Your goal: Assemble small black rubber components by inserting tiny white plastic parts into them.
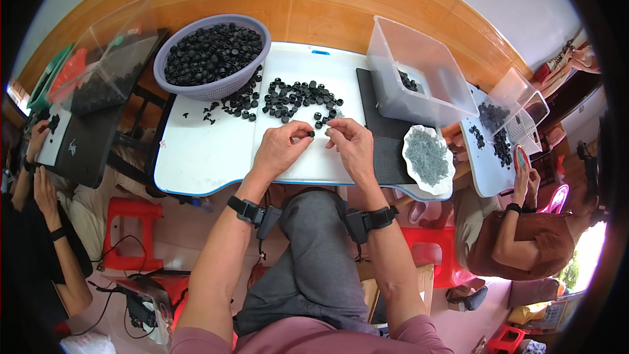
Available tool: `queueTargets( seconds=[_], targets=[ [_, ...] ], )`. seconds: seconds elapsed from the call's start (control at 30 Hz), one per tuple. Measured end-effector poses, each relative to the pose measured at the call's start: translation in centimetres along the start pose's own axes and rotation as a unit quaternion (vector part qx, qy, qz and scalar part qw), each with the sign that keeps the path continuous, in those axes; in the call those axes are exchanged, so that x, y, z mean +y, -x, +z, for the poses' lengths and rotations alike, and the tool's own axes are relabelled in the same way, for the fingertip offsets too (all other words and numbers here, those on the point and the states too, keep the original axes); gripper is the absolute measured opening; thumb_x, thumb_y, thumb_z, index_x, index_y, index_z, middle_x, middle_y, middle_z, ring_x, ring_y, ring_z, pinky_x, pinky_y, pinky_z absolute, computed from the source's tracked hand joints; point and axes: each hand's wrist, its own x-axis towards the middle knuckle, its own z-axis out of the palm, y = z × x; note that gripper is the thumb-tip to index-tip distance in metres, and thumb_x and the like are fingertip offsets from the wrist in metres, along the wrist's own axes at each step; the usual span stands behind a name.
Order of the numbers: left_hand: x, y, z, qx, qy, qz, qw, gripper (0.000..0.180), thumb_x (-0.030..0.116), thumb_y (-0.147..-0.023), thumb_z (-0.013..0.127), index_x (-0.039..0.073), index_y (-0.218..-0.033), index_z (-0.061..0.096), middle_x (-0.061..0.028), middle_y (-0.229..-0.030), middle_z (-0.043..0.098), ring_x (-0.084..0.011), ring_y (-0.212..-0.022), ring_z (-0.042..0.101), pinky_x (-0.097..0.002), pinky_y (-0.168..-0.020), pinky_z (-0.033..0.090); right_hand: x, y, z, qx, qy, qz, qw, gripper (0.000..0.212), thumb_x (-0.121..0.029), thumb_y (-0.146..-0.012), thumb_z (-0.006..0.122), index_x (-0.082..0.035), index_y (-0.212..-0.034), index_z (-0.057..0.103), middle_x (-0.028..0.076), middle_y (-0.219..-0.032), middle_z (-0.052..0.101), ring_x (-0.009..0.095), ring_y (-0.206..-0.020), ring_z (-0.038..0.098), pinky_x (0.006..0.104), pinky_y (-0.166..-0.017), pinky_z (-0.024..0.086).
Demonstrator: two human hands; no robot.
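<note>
Over the white table, my left hand (282, 149) pinches a small black cap (311, 134) between thumb and forefinger. Close beside it, the thumb and forefinger of my right hand (354, 147) are drawn together; whatever they may hold is too small to name. Just beyond both hands lies a loose spread of similar black caps (300, 95). A white scalloped bowl (411, 169) of fine grey-green pieces (427, 156) stands to the right of my right hand.
A purple-grey basket (213, 92) heaped with black caps (213, 52) stands at the back left. At the back right, a clear plastic bin (419, 101) rests partly on a black mat (386, 132). Other people work at tables on both sides, with red stools (134, 233) below.
</note>
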Motion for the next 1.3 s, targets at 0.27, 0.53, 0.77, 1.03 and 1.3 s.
queueTargets(
  seconds=[0.27, 0.53, 0.77, 1.03, 1.3],
  targets=[
    [-0.4, -0.1, 0.3, 0.011, -0.012, -0.001, 1.0, 0.023, 0.012, -0.087, 0.077, 0.001, -0.106, 0.074, -0.0128, -0.091, 0.079, -0.0151, -0.078, 0.075, -0.0262, -0.069, 0.058, 2.1, 0.2, 2.2, 0.037, -0.089, -0.015, 0.995, 0.013, -0.005, -0.091, 0.073, 0.002, -0.101, 0.075, 0.002, -0.082, 0.072, 0.006, -0.066, 0.062, 0.0211, -0.059, 0.05],
    [-0.4, 0.0, 0.2, 0.007, -0.009, -0.008, 1.0, 0.022, 0.014, -0.088, 0.075, 0.002, -0.106, 0.074, -0.015, -0.091, 0.078, -0.0232, -0.082, 0.077, -0.0315, -0.074, 0.06, 2.3, 0.2, 2.3, 0.039, -0.064, 0.001, 0.997, 0.011, -0.006, -0.091, 0.074, 0.001, -0.1, 0.075, 0.002, -0.082, 0.072, 0.005, -0.067, 0.061, 0.0215, -0.058, 0.05],
    [-0.6, 0.0, 0.4, 0.014, -0.027, 0.004, 1.0, 0.021, 0.012, -0.088, 0.075, 0.002, -0.106, 0.074, -0.0148, -0.09, 0.078, -0.023, -0.082, 0.077, -0.0315, -0.073, 0.061, 2.3, 0.8, 2.8, 0.032, 0.009, -0.061, 0.998, 0.008, -0.005, -0.091, 0.073, 0.001, -0.097, 0.075, 0.001, -0.082, 0.071, 0.005, -0.065, 0.059, 0.0216, -0.057, 0.049],
    [-0.7, 0.1, 0.4, 0.013, -0.002, 0.005, 1.0, 0.02, 0.011, -0.089, 0.075, 0.001, -0.106, 0.073, -0.0152, -0.09, 0.078, -0.0226, -0.082, 0.077, -0.0311, -0.073, 0.061, 2.0, 0.6, 2.0, 0.009, -0.057, -0.004, 0.998, 0.012, -0.01, -0.092, 0.074, 0.001, -0.096, 0.075, 0.001, -0.079, 0.07, 0.005, -0.065, 0.059, 0.0211, -0.057, 0.047],
    [-1.2, 0.2, 0.3, 0.001, 0.031, 0.007, 1.0, 0.021, 0.01, -0.088, 0.075, 0.001, -0.107, 0.073, -0.015, -0.092, 0.078, -0.0222, -0.085, 0.078, -0.0311, -0.076, 0.061, 1.9, 0.6, 2.3, -0.002, -0.054, -0.006, 0.999, 0.012, -0.011, -0.093, 0.073, 0.001, -0.096, 0.074, -0.001, -0.077, 0.068, 0.004, -0.066, 0.056, 0.0206, -0.057, 0.044]
  ],
)
